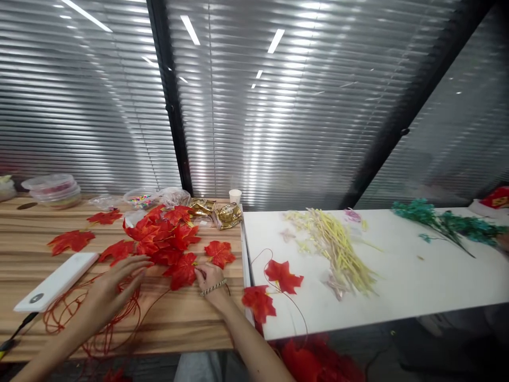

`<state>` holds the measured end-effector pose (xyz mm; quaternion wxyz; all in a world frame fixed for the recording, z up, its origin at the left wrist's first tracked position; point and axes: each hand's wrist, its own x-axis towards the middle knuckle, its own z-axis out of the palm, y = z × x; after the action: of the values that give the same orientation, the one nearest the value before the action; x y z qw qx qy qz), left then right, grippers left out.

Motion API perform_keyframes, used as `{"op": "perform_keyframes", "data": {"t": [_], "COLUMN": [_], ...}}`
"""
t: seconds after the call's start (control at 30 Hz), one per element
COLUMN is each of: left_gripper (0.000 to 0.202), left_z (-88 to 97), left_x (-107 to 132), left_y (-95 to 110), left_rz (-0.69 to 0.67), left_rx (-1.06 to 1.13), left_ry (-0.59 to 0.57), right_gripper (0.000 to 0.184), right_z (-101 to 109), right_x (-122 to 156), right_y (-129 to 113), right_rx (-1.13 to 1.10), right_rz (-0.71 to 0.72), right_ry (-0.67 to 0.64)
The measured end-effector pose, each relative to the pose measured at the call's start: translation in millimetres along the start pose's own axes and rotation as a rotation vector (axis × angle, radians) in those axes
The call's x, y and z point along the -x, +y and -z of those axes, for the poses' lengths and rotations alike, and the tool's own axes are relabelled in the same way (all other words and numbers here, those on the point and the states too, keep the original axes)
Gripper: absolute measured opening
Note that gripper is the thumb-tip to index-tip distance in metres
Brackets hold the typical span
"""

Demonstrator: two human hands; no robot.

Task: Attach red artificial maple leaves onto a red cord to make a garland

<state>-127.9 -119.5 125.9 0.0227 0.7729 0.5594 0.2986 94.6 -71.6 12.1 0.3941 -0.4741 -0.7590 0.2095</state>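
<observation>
Red artificial maple leaves (149, 233) lie in a heap on the wood-grain table (214, 329). Over a tangle of red cord (129, 318), my left hand (113, 289) has its fingers stretched toward the near edge of the heap, thumb apart, with nothing visibly held. My right hand (210, 278), a braided bracelet at its wrist, pinches at the edge of a red maple leaf (182, 271); its fingertips partly hide the spot. Just beyond that hand lies another red leaf (220, 253). Two more leaves (284, 276) on a thin red cord rest by the white table's left edge.
A white power bank (58, 281) with a cable lies left. Behind are plastic tubs (53, 188), gold wrappers (226, 215) and a paper cup (235, 197). The white table (382, 289) bears yellow stems (338, 246) and teal sprigs (457, 225). More red leaves (318, 361) sit below.
</observation>
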Motion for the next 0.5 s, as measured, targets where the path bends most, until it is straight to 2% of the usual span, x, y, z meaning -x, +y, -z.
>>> {"op": "perform_keyframes", "data": {"t": [0.07, 0.13, 0.23, 0.3, 0.37, 0.5], "left_gripper": [0.026, 0.027, 0.030, 0.029, 0.023, 0.002], "left_z": [-15.9, -35.9, -71.8, -97.4, -120.6, -148.8], "left_x": [4, 0, -16, -28, -36, -46], "left_y": [11, 17, 23, 26, 31, 42], "left_rz": [-0.071, -0.109, -0.113, -0.111, -0.032, 0.147], "left_rx": [0.060, 0.114, 0.160, 0.131, 0.092, 0.271], "left_ry": [-0.092, -0.131, -0.262, -0.295, -0.270, -0.315], "right_gripper": [0.022, 0.022, 0.019, 0.016, 0.016, 0.015], "right_z": [6, 12, 19, 23, 26, 29], "right_x": [9, 22, 44, 55, 62, 63], "right_y": [-3, -5, -3, -1, 1, 5], "right_rx": [0.016, 0.034, 0.059, 0.085, 0.123, 0.237], "right_rz": [-0.016, -0.051, -0.099, -0.102, -0.091, -0.024], "right_ry": [0.021, 0.046, 0.050, 0.034, 0.026, -0.011]}}
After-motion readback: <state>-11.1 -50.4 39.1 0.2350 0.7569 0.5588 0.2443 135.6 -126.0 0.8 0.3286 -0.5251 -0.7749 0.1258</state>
